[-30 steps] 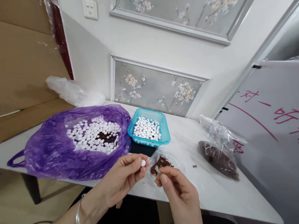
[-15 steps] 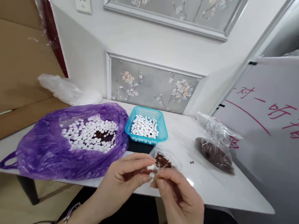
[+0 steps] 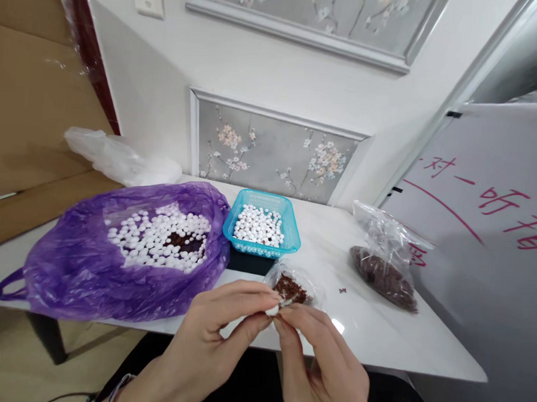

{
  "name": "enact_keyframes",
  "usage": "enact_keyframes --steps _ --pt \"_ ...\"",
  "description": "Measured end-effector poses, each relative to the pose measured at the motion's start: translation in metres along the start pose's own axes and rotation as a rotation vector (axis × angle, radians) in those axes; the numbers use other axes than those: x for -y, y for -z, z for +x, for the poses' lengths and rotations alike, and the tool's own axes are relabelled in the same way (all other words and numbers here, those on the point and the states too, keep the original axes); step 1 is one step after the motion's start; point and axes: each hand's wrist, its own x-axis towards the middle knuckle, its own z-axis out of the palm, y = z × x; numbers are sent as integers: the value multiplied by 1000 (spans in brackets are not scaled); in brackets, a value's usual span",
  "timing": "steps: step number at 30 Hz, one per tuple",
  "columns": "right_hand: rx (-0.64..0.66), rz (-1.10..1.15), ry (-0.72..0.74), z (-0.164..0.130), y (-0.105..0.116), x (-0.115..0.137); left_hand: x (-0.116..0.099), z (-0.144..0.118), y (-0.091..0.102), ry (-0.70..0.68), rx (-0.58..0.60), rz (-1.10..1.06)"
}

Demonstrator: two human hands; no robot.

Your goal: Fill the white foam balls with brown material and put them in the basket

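My left hand [image 3: 219, 333] pinches a small white ball [image 3: 272, 310] between thumb and fingertips. Against it, my right hand [image 3: 321, 354] has its thumb and forefinger pressed together; whatever lies between those tips is too small and covered to name. Just beyond the fingers sits an opened clear plastic bag [image 3: 315, 287] with small reddish-brown pieces [image 3: 291, 289] in it. Behind that, a blue plastic basket [image 3: 294, 241] holds many white balls [image 3: 259, 226]. On the left a purple plastic bag [image 3: 67, 268] lies spread wide, full of white balls with some brown pieces among them.
A clear bag of brown material [image 3: 384, 278] lies at the table's right, near a whiteboard [image 3: 487, 152] with red writing. One brown bit [image 3: 342, 290] rests on the white table [image 3: 378, 345]. A crumpled translucent bag [image 3: 122, 160] and cardboard [image 3: 35, 93] are at the left.
My right fingertips have moved up and left, closing against the white ball in my left hand. The view has shifted slightly; bags and basket stay in place.
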Motion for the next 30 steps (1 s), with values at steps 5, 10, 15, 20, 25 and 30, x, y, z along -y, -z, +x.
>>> enact_keyframes --steps 5,10,15,20,25,30 --pt "-22 -64 36 0 -1 2 0 -1 0 -88 30 27" --pt "-83 -157 33 -2 -6 8 2 -4 -2 -117 7 10" --pt "-100 -185 -12 -2 -12 11 8 -9 -7 -108 -46 -5" --pt "-65 -174 -30 0 -12 10 12 -10 -8 25 -65 -52" --pt "208 -21 -232 9 11 -13 12 -11 -6 445 -51 -355" --pt "492 -558 -230 15 18 -59 15 -11 -6 696 -66 -657"
